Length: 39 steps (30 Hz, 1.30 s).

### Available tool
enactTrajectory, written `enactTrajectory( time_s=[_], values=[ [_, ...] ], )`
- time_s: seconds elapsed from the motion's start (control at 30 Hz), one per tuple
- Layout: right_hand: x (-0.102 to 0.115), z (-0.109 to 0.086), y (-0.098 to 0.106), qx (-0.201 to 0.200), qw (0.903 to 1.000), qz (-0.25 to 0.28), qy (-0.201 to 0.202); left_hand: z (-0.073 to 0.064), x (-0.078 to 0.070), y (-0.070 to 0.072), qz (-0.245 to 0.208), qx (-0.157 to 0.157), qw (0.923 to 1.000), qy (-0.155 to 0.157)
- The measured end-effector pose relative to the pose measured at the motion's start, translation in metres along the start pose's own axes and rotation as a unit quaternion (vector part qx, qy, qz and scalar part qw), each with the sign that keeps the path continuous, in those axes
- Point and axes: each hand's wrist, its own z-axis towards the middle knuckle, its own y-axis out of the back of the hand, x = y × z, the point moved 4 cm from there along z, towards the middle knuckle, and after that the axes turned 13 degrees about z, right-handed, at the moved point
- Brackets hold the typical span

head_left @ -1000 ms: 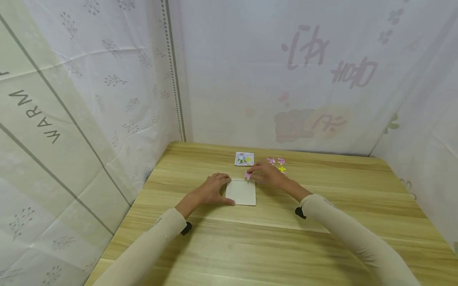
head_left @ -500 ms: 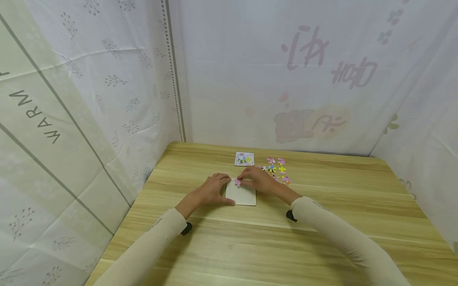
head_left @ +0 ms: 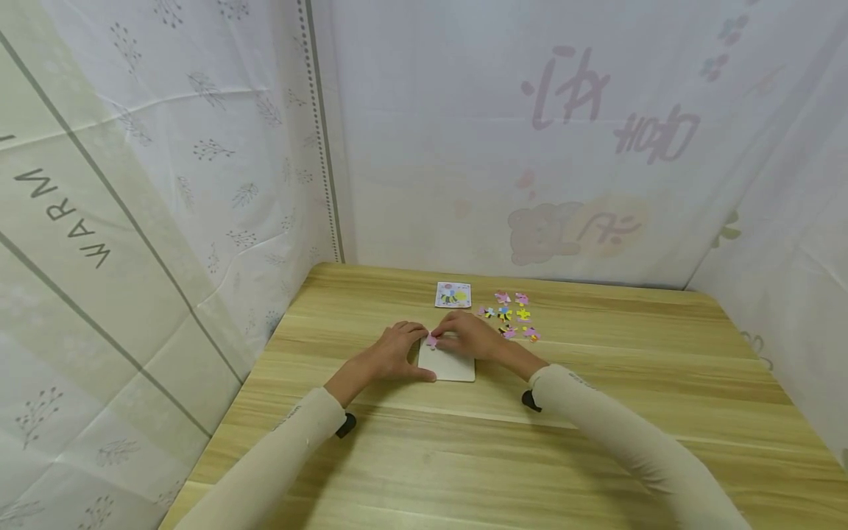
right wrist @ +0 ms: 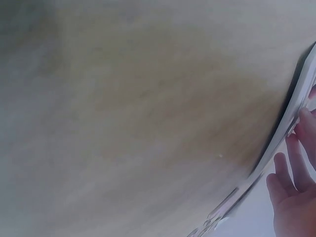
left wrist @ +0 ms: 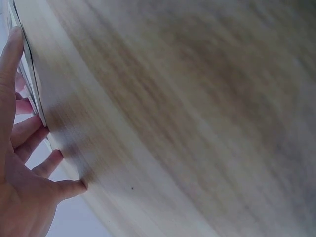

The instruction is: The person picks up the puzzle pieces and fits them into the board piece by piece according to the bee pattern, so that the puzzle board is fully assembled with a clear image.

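Note:
A square white puzzle board (head_left: 456, 366) lies flat on the table. My left hand (head_left: 395, 352) spans its left side, thumb at the near corner and fingers at the far corner, gripping it. My right hand (head_left: 473, 336) is over the board's far part and pinches a pink puzzle piece (head_left: 432, 342) at the far left corner. Whether the piece lies flat is too small to tell. In the left wrist view, the left hand (left wrist: 24, 182) touches the board's edge and the tabletop. In the right wrist view, the right hand (right wrist: 296, 182) is partly cut off; the piece is not clear there.
Several loose puzzle pieces (head_left: 504, 313), pink, yellow and bee-patterned, lie right of the board. A small picture card (head_left: 453, 295) with a bee lies behind it. The wooden table (head_left: 424, 456) ends at a hanging printed curtain (head_left: 430, 147).
The right hand has moved left and nearer with the pink puzzle piece, from beyond the board's far right edge to its far left corner. The left hand has stayed on the puzzle board.

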Motion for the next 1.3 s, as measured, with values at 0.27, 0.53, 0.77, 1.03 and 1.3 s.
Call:
enactTrajectory(
  time_s=[0.27, 0.53, 0.77, 1.03, 1.3],
  values=[
    [0.001, 0.0006, -0.002, -0.001, 0.9999, 0.014, 0.001, 0.0006, 0.0006, -0.0008, -0.004, -0.001, 1.0, 0.001],
    [0.0025, -0.0001, -0.0029, 0.0, 0.9996, 0.028, -0.002, 0.0018, 0.0012, -0.0019, -0.002, -0.004, 1.0, 0.0],
    [-0.0012, 0.0036, -0.0051, 0.0, 0.999, 0.023, -0.037, -0.0009, -0.0004, 0.0003, -0.014, -0.007, 0.9999, -0.002],
    [-0.0045, 0.0066, -0.0039, -0.014, 0.9972, 0.021, -0.07, -0.0027, -0.0007, 0.0005, -0.019, -0.022, 0.9995, -0.014],
    [-0.0063, 0.0061, -0.0023, -0.016, 0.9963, 0.038, -0.075, -0.0009, -0.0011, 0.0012, 0.001, -0.02, 0.9995, -0.023]
  ],
)
